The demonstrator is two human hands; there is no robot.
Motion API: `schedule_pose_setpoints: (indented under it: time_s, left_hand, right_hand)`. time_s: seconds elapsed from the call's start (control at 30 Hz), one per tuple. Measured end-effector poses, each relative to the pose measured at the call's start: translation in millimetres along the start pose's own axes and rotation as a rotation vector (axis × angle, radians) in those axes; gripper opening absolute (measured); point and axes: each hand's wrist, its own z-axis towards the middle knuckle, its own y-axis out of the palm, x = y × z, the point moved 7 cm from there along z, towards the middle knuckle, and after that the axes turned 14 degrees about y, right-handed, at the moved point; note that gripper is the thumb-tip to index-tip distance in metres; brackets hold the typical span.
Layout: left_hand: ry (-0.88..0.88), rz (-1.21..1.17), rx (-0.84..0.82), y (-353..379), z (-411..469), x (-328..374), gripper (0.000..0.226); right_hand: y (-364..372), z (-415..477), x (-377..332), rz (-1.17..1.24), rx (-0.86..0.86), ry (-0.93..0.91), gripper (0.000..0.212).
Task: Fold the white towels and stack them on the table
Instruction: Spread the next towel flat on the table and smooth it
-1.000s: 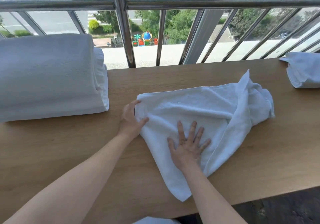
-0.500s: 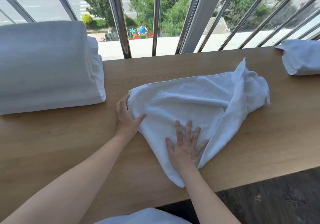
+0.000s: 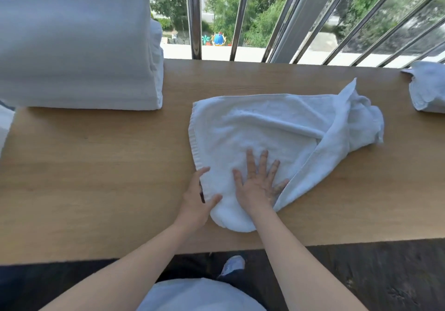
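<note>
Right of centre in the frame, the white towel (image 3: 265,127) lies on the wooden table (image 3: 96,166). It is partly folded into a rough wedge: broad along its far edge, narrowing to a rounded point near the table's front edge. Its right end is bunched into loose folds, with one corner standing up.

Our right hand (image 3: 258,185) lies flat on the lower part of the towel, palm down, fingers straight and spread, pressing the cloth onto the table. A fold of the towel runs just beside its little finger. Our left hand (image 3: 196,202) rests against the towel's lower left edge. Its fingers are relaxed along the hem and its thumb lies across the top of the cloth; it grips nothing that we can see.

At the upper left of the frame sits a tall stack of folded towels (image 3: 77,50), well apart from the one under our hands. At the right edge, near the far side of the table, another white towel (image 3: 428,89) lies loosely bundled.

Beyond the table a metal railing (image 3: 195,17) crosses the top of the frame, with green trees (image 3: 260,22) behind it. At the bottom, below the table's edge, we see one shoe (image 3: 232,263) on the dark floor (image 3: 373,274).
</note>
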Motion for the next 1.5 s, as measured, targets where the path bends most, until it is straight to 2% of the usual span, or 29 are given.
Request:
schedule_pose_setpoints:
  time_s: [0.07,0.13,0.2,0.27,0.33,0.43,0.53,0.6,0.67,0.73,0.8,0.9,1.0,1.07,1.17,1.3,1.5]
  left_hand:
    - [-0.043,0.007,0.032,-3.0,-8.2,-3.2,0.066]
    - [-0.07,0.084,-0.067,4.3,-17.4,-3.9,0.059]
    - [-0.081,0.197,-0.167,15.3,-26.8,-4.4,0.043]
    - [-0.069,0.222,-0.119,17.7,-30.6,-2.5,0.025]
    - [-0.092,0.213,0.01,10.9,-32.4,-0.7,0.017]
    - [-0.106,0.249,0.109,2.8,-37.3,3.1,0.015]
    - [-0.062,0.363,0.092,4.8,-43.4,11.3,0.018]
    - [-0.051,0.479,0.08,9.0,-46.7,16.1,0.023]
    - [-0.033,0.625,0.141,11.7,-49.6,23.4,0.028]
    - [0.065,0.816,0.19,20.9,-47.4,38.6,0.031]
    - [0.18,0.812,0.087,47.2,-38.2,48.3,0.035]
    - [0.304,0.682,-0.186,99.9,-13.9,55.7,0.047]
    - [0.344,0.836,-0.434,136.2,9.7,49.3,0.064]
    - [0.338,0.982,-0.575,145.9,14.3,39.8,0.068]
    - [0.297,0.984,-0.636,143.8,17.5,33.9,0.073]
    - [0.247,0.944,-0.672,144.6,27.6,40.4,0.076]
    - [0.191,0.998,-0.627,149.6,39.8,48.5,0.071]
  right_hand:
    - [2.0,-5.0,5.9,-0.031,0.015,-0.037,0.068]
    - [5.7,-9.2,13.3,-0.071,0.008,-0.062,0.068]
    - [8.1,-13.6,20.7,-0.074,0.015,-0.092,0.067]
    - [9.0,-18.0,28.5,-0.047,0.028,-0.126,0.066]
    - [10.6,-21.3,41.7,-0.015,0.026,-0.133,0.066]
    - [12.4,-23.2,70.7,-0.061,0.02,-0.082,0.065]
    - [11.4,-24.3,94.2,-0.095,-0.002,-0.059,0.065]
    - [10.6,-27.8,103.0,-0.084,-0.016,-0.076,0.065]
    - [10.3,-30.9,106.3,-0.082,-0.016,-0.118,0.064]
    - [8.7,-30.9,105.6,-0.071,-0.02,-0.157,0.063]
    - [6.5,-30.7,103.1,-0.077,-0.009,-0.182,0.063]
    - [-1.9,-22.4,98.9,-0.066,0.015,-0.192,0.063]
    - [-17.9,-3.7,100.2,-0.107,0.049,-0.176,0.08]
    - [-28.8,9.8,105.0,-0.128,0.064,-0.145,0.081]
    - [-43.5,30.3,113.8,-0.082,0.077,-0.044,0.066]
    - [-57.2,45.5,128.5,-0.018,0.08,0.095,0.068]
    - [-73.3,58.3,147.3,-0.131,0.184,-0.01,0.069]
